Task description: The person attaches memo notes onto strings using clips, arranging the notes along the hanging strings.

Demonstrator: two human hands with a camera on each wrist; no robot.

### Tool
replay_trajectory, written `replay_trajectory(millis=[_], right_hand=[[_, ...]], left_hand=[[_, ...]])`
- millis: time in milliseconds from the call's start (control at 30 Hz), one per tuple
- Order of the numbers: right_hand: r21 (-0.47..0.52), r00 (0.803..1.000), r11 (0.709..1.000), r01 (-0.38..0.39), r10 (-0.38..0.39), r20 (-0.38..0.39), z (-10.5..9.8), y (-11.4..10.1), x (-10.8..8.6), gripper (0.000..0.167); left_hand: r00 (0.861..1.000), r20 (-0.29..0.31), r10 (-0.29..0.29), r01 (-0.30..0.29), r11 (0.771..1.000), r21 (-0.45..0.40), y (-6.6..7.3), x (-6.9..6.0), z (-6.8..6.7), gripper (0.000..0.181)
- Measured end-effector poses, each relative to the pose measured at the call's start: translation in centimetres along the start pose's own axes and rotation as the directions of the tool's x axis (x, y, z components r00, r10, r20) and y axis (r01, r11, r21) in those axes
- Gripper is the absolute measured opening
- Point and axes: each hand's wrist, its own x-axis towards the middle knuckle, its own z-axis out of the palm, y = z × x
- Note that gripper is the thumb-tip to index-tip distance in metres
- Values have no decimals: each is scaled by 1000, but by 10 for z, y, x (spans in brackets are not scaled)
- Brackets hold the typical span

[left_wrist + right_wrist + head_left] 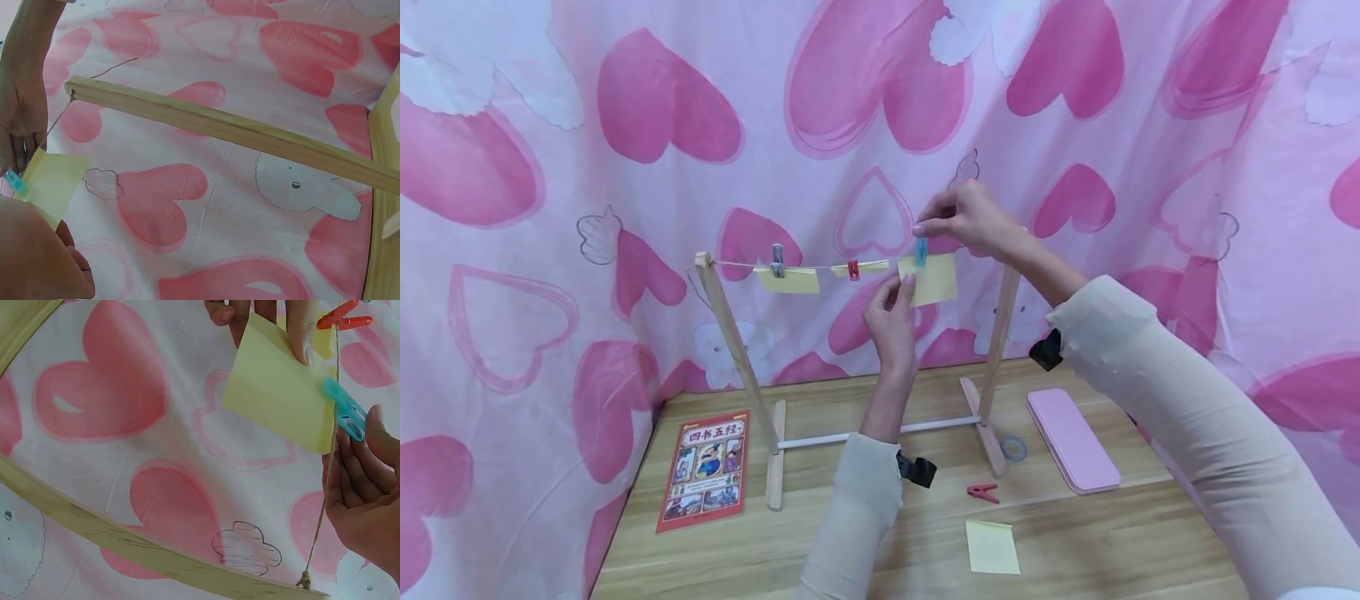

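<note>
My right hand [966,218] pinches the top of a blue clothespin [347,409] above the string. The clothespin's tip sits on the edge of a yellow sticky note [275,387], at the string. From below, my left hand [892,321] holds that note between thumb and fingers; its thumb lies flat on the paper in the right wrist view. Farther left on the string [329,487], a grey clothespin [778,262] and a red clothespin [853,269] each clip a yellow note. The left wrist view shows the blue clothespin only partly.
The string runs between two posts of a wooden stand [741,354]. On the table lie a red comic-style book [706,471], a red clothespin [982,493], a yellow note [992,547], a tape roll [1014,448] and a pink case [1072,440]. A heart-patterned curtain [865,75] hangs behind.
</note>
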Motion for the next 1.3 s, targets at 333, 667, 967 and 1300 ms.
replay_trajectory(millis=[333, 667, 967, 1300], right_hand=[[-2, 1000, 1000, 8, -8, -19, 5, 1, -3, 16], [-6, 999, 1000, 12, -12, -30, 4, -2, -5, 16], [-2, 1000, 1000, 14, -14, -28, 4, -3, -5, 15], [-34, 999, 999, 1, 1, 46, 1, -3, -8, 27]], left_hand=[[1000, -21, -14, 14, 1000, 11, -1, -1, -1, 23], [1000, -12, -4, 5, 1000, 15, 2, -1, 0, 23], [1000, -23, -9, 10, 1000, 29, 6, 1, 1, 23], [1000, -17, 3, -2, 999, 38, 7, 0, 1, 24]])
